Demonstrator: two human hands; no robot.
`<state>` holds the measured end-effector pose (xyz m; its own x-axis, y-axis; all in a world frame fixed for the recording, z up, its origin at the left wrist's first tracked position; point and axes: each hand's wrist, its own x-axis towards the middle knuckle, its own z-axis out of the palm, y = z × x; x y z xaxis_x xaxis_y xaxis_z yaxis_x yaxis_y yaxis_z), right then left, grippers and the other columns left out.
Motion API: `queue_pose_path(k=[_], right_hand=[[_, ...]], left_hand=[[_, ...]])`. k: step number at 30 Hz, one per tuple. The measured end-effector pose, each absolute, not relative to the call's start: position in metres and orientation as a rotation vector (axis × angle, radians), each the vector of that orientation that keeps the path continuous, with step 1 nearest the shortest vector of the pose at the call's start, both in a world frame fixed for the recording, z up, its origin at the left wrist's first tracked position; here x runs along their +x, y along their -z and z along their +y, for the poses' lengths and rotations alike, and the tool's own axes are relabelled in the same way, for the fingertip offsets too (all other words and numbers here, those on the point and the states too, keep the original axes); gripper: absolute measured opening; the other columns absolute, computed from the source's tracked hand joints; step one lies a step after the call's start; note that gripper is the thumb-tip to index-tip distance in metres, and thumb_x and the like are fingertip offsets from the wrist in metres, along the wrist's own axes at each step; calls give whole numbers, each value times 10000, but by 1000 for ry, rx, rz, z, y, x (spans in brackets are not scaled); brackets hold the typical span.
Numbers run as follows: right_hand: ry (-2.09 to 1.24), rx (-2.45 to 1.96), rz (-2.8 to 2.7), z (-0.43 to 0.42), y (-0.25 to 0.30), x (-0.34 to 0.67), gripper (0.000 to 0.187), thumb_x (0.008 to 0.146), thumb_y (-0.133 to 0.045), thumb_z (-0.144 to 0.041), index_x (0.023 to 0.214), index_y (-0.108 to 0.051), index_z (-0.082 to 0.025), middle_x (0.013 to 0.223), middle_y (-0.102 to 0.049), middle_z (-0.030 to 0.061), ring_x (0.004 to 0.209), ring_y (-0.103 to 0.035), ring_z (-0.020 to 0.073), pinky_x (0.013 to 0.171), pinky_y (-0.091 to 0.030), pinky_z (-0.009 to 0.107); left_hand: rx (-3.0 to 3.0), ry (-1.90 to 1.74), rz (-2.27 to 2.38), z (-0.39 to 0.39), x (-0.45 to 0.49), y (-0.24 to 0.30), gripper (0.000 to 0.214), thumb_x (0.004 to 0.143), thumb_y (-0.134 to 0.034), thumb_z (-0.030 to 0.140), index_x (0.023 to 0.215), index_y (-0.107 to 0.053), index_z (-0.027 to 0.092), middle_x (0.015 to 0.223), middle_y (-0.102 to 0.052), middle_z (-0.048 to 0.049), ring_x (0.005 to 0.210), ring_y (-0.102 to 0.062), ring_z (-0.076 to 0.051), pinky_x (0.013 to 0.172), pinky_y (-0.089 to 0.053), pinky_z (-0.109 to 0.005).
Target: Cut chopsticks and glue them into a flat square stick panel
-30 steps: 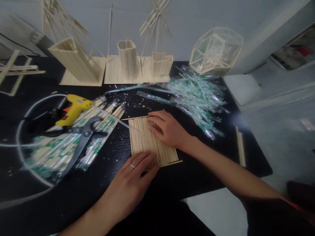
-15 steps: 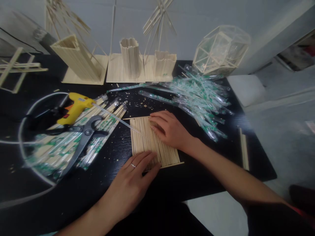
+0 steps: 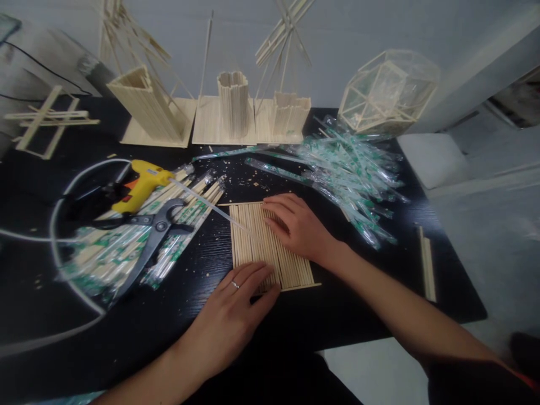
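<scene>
A flat panel of wooden chopsticks point(image 3: 295, 271), laid side by side, rests on the black table, with one crosswise stick along its far edge and another along its near edge. My left hand point(image 3: 238, 309), wearing a ring, lies with fingers stretched over the panel's near left part. Across its upper right part, my right hand point(image 3: 300, 232) presses with spread fingers. Neither hand grips anything. Left of the panel, a yellow hot glue gun point(image 3: 141, 187) lies on wrapped chopsticks point(image 3: 171, 256); its long glue stick point(image 3: 200, 197) reaches over the panel.
Grey-bladed pruning shears point(image 3: 143, 256) lie on the wrapped chopsticks. Crumpled green-and-clear wrappers point(image 3: 358, 171) are heaped at the back right. Behind stand stick holders on bases point(image 3: 233, 107) and a faceted stick frame point(image 3: 390, 93). Loose sticks point(image 3: 427, 267) lie near the right edge.
The whole view has shifted slightly, so everything appears a little further right and lower. Both hands keep their places on the panel.
</scene>
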<state>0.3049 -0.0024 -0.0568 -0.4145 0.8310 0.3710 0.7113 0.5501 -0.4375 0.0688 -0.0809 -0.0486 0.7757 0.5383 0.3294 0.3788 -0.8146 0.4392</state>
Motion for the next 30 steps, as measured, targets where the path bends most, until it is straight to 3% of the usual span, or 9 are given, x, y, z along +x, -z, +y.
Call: queue_pose_path(k=[9,15,30], right_hand=[[-276,-1232,-2225,-2,58,305,246,1053,-552,-229,1253,-661,-138,1284,-705,139,1212,-628,289,1072,-519,523],[-249,-1233,-2201,-1,60,307,274,1059,-546,-260,1273,-659,-132,1341,-681,159,1278,-609,287,1116,-502,513],[-249,-1248,-2257,0,62,309,316,1056,-562,-290,1321,-652,-145,1366,-688,141,1332,-586,300,1154,-476,544]], left_hand=[[2619,-672,748,-80,71,47,322,974,-550,25,1262,-662,115,1327,-627,-175,1295,-570,-320,1040,-586,-542],[2644,-701,857,-79,69,47,295,990,-635,149,1282,-646,111,1338,-626,-178,1299,-577,-333,1055,-577,-554],[2619,-648,951,-79,65,46,360,995,-646,216,1339,-608,120,1466,-531,-208,1398,-497,-368,1085,-548,-606]])
